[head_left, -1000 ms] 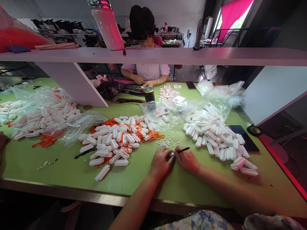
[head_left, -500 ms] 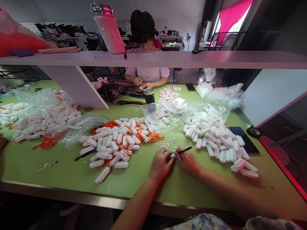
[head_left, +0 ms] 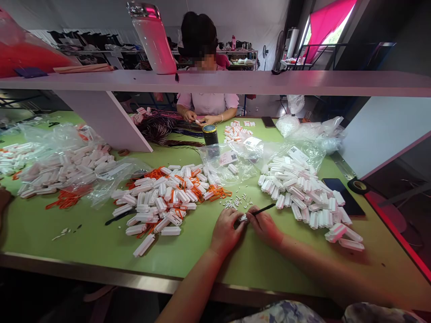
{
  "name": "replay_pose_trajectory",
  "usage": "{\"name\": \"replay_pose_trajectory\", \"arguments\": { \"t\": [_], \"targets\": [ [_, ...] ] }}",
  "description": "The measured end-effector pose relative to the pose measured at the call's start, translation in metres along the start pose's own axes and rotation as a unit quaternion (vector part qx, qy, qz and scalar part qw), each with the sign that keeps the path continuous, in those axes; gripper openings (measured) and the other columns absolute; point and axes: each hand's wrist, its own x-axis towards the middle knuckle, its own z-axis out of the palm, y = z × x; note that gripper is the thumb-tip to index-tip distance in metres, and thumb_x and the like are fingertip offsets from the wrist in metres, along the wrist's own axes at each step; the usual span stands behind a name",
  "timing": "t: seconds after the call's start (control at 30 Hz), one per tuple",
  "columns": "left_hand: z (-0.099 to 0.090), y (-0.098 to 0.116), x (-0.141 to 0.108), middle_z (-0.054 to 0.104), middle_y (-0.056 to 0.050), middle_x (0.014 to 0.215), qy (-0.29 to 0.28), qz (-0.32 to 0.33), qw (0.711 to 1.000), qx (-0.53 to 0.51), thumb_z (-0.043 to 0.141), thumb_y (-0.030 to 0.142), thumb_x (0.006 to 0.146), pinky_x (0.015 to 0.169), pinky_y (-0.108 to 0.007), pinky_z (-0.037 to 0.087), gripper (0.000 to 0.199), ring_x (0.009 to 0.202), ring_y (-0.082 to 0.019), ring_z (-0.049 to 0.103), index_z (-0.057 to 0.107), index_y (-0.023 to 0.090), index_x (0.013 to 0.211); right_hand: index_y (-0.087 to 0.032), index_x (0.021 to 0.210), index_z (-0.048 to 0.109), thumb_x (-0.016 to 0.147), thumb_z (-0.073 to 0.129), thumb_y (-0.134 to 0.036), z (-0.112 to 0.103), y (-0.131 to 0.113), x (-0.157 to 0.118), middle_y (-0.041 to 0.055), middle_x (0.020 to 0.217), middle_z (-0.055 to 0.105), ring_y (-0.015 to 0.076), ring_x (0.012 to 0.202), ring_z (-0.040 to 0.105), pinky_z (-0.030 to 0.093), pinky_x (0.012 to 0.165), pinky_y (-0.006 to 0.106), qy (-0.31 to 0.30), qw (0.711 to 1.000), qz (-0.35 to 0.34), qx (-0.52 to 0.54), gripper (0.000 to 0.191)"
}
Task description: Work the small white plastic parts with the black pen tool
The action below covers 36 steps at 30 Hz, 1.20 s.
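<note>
My left hand (head_left: 225, 231) is closed around a small white plastic piece (head_left: 243, 218), mostly hidden by the fingers. In my right hand (head_left: 266, 229) a thin black pen-like tool (head_left: 265, 209) is pinched, its free end pointing up and right. The tool's other end meets the white piece between my two hands; the exact contact is too small to make out. Just beyond my fingertips lie loose tiny white pegs (head_left: 239, 200). To the left is a heap of white plastic housings (head_left: 161, 197) mixed with orange clips (head_left: 220, 192). Another heap of white housings (head_left: 305, 197) lies to the right.
Clear plastic bags (head_left: 229, 172) with labels lie behind the pegs, near a black can (head_left: 210, 135). A raised shelf (head_left: 252, 83) spans the table, bearing a bottle (head_left: 153, 42). Opposite sits a co-worker (head_left: 208, 103). A dark tablet-like slab (head_left: 350, 202) and black tape roll (head_left: 358, 185) lie right.
The black tool has tilted slightly, its free end shifting a little right and down. My right hand has moved very slightly right; my left hand stays nearly where it was.
</note>
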Motion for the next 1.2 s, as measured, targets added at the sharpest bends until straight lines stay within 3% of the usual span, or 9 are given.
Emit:
{"name": "replay_pose_trajectory", "arguments": {
  "t": [0.37, 0.63, 0.93, 1.2],
  "targets": [
    [-0.001, 0.000, 0.000, 0.067, -0.007, 0.095, -0.009, -0.002, 1.000, -0.007, 0.063, 0.024, 0.091, 0.087, -0.041, 0.050, 0.008, 0.096, -0.025, 0.058, 0.068, 0.022, 0.096, -0.022, 0.087, 0.052, 0.106, 0.037, -0.030, 0.005, -0.001, 0.000, 0.0027, 0.073, 0.063, 0.0178, 0.065, 0.058, 0.041, 0.062, 0.028, -0.035, 0.996, -0.013, -0.087, 0.026],
    [0.000, -0.004, -0.001, 0.068, -0.007, 0.100, -0.007, -0.001, 1.000, -0.008, 0.062, 0.027, 0.091, 0.089, -0.042, 0.051, 0.014, 0.098, -0.026, 0.060, 0.068, 0.023, 0.103, -0.019, 0.089, 0.057, 0.107, 0.035, -0.032, 0.006, -0.001, 0.003, 0.0066, 0.076, 0.066, 0.0193, 0.068, 0.061, 0.044, 0.066, 0.030, -0.043, 0.989, -0.038, -0.134, 0.030],
    [-0.002, -0.001, -0.001, 0.069, -0.005, 0.093, 0.009, 0.008, 1.000, 0.000, 0.068, 0.028, 0.089, 0.085, -0.039, 0.051, 0.008, 0.093, -0.024, 0.061, 0.069, 0.023, 0.095, -0.025, 0.085, 0.050, 0.106, 0.034, -0.034, -0.002, 0.006, 0.000, 0.0037, 0.073, 0.061, 0.0207, 0.067, 0.061, 0.050, 0.064, 0.034, 0.022, 0.999, 0.030, -0.007, 0.028],
    [-0.002, 0.000, -0.001, 0.068, -0.005, 0.093, 0.000, 0.007, 1.000, 0.004, 0.067, 0.027, 0.090, 0.085, -0.038, 0.050, 0.006, 0.093, -0.024, 0.060, 0.067, 0.022, 0.094, -0.025, 0.086, 0.054, 0.104, 0.039, -0.031, -0.004, 0.003, 0.001, 0.0031, 0.073, 0.061, 0.0211, 0.066, 0.060, 0.050, 0.064, 0.035, 0.014, 0.999, 0.032, -0.002, 0.025]
  ]
}}
